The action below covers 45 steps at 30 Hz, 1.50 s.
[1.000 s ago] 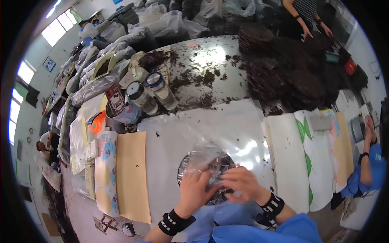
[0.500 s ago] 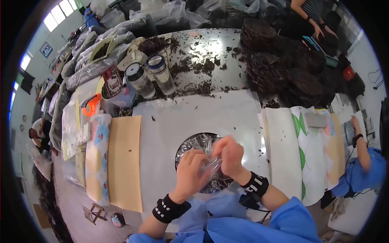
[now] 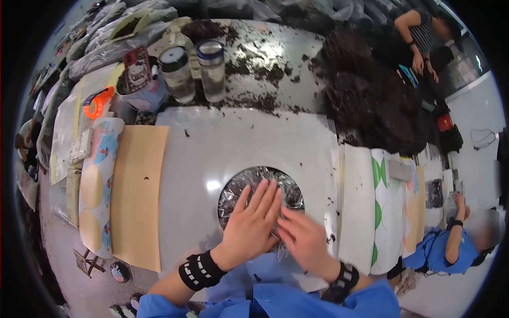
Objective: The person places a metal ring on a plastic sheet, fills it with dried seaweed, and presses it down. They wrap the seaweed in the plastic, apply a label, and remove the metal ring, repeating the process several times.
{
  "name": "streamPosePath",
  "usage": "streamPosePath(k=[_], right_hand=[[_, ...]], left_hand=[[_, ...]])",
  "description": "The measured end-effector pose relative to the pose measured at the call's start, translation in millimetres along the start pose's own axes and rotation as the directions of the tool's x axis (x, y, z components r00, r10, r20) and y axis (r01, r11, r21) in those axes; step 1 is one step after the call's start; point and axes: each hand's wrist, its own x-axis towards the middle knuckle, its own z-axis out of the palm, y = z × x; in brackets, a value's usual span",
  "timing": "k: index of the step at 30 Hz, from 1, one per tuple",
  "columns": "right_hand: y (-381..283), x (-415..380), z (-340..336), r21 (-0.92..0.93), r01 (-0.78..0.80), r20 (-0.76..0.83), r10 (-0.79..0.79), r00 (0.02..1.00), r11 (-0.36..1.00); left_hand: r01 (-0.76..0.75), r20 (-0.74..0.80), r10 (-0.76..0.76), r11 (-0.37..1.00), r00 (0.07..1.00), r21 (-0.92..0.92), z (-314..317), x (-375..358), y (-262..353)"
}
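Observation:
A round dark shape (image 3: 233,188) under crinkled clear plastic film (image 3: 262,174) lies at the middle of the pale work sheet (image 3: 196,159). My left hand (image 3: 252,222) rests flat on the film, fingers stretched out and slightly apart. Close on its right, my right hand (image 3: 307,238) is closed, with the fingertips curled together at the film's edge. Some clear film hangs below those fingers. Motion blurs the right hand a little. Both hands hide the lower part of the round shape.
Tan paper sheets (image 3: 139,196) lie left, white sheets (image 3: 356,206) right. Behind stand two lidded jars (image 3: 177,77) (image 3: 212,74), a cup (image 3: 143,94) and orange tape (image 3: 98,103). Stacked dark dried discs (image 3: 371,90) fill the back right. Other people's arms (image 3: 413,45) (image 3: 455,238) show at right.
My left hand has gone from gripping the film to lying flat on it. My right hand has moved down, still at the film. The camera view has shifted.

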Motion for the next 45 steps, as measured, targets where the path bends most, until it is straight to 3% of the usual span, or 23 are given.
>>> streamPosePath(k=[1,3,5,7,8,9,11,13,15,17,18,20,22,23,25,26,28,32,34,38,40,42,45], right_hand=[[9.3,11.7,6.0,-0.003,-0.031,0.008,0.031,0.999,1.0],[21.3,30.0,18.7,0.04,-0.174,0.185,0.164,0.969,0.984],[21.9,31.8,13.4,0.021,-0.127,0.132,0.124,0.983,0.992],[28.2,32.6,-6.3,0.346,-0.195,0.188,0.136,0.973,0.918],[28.4,40.7,-19.8,0.39,-0.303,0.215,0.234,0.948,0.87],[36.0,48.8,-21.4,0.222,-0.041,-0.026,0.048,0.999,0.974],[51.2,57.5,7.2,0.204,0.006,-0.02,-0.001,1.0,0.979],[54.7,55.8,11.0,0.116,0.108,-0.05,-0.102,0.993,0.987],[73.4,44.7,-10.4,0.329,0.037,-0.104,-0.003,0.995,0.944],[126.8,25.3,-42.5,-0.075,0.031,-0.417,-0.059,0.907,0.997],[177.8,4.5,-52.3,-0.18,-0.091,-0.491,-0.01,0.871,0.979],[265.5,-43.9,-83.8,-0.439,-0.374,-0.508,0.117,0.853,0.817],[298.9,-63.4,-110.4,-0.656,-0.468,-0.552,0.047,0.833,0.592],[308.1,-65.4,-114.7,-0.652,-0.47,-0.556,0.047,0.83,0.595],[325.3,-70.0,-119.5,-0.546,-0.608,-0.524,0.332,0.784,0.576],[329.7,-68.7,-127.8,-0.54,-0.617,-0.528,0.34,0.778,0.573],[333.9,-60.1,-149.1,-0.365,-0.788,-0.527,0.587,0.614,0.496],[342.0,-64.4,-148.3,-0.389,-0.703,-0.549,0.463,0.696,0.595],[322.3,-68.4,-126.6,-0.558,-0.54,-0.576,0.175,0.799,0.63],[340.7,-67.7,-141.3,-0.472,-0.609,-0.539,0.338,0.772,0.637],[360.0,-65.0,-166.6,-0.124,-0.707,-0.58,0.527,0.621,0.697],[365.3,-57.9,-183.3,-0.043,-0.752,-0.491,0.642,0.589,0.657],[276.5,-13.7,-233.8,-0.072,-0.501,-0.498,0.404,0.767,0.863]], left_hand=[[-0.007,0.024,0.008,1.0,1.0,-0.02,5.0,0.5,0.0],[0.017,0.005,-0.019,0.973,1.0,0.23,12.7,2.6,-1.5],[0.031,-0.011,-0.029,0.983,1.0,0.178,13.0,4.0,-2.1],[0.036,0.002,-0.036,0.991,0.999,0.131,9.1,4.1,2.2],[0.032,0.016,-0.035,0.989,0.999,0.144,8.0,4.3,2.7],[0.04,0.027,-0.044,0.988,0.999,0.151,9.2,4.4,2.8],[0.031,0.026,-0.04,0.963,0.999,0.268,12.4,6.0,4.7],[0.043,0.07,-0.062,0.968,0.996,0.247,7.6,6.6,9.0],[0.062,0.079,-0.084,0.968,0.993,0.245,9.9,8.8,12.5],[0.048,0.091,-0.071,0.972,0.993,0.23,7.5,11.6,16.6],[0.075,0.112,-0.103,0.97,0.988,0.229,6.1,12.3,17.0],[0.062,0.113,-0.092,0.967,0.989,0.246,5.6,12.5,17.0],[0.065,0.144,-0.104,0.964,0.984,0.256,4.7,12.5,18.5],[0.063,0.143,-0.103,0.963,0.984,0.263,5.7,12.6,17.9],[0.067,0.141,-0.107,0.962,0.984,0.264,7.7,12.3,17.3],[0.069,0.142,-0.111,0.961,0.984,0.267,6.4,13.0,19.3],[0.057,0.148,-0.1,0.961,0.984,0.272,6.5,10.3,19.8],[0.049,0.102,-0.077,0.966,0.992,0.253,5.8,10.6,19.7],[0.051,0.101,-0.079,0.965,0.992,0.256,4.8,9.3,20.3],[0.039,0.088,-0.07,0.95,0.994,0.31,5.0,8.8,20.5],[0.026,0.071,-0.048,0.96,0.996,0.278,5.3,6.6,17.0],[0.029,0.068,-0.047,0.97,0.997,0.243,5.6,4.8,17.2],[0.021,0.022,-0.027,0.971,0.999,0.239,10.7,3.5,12.2]])
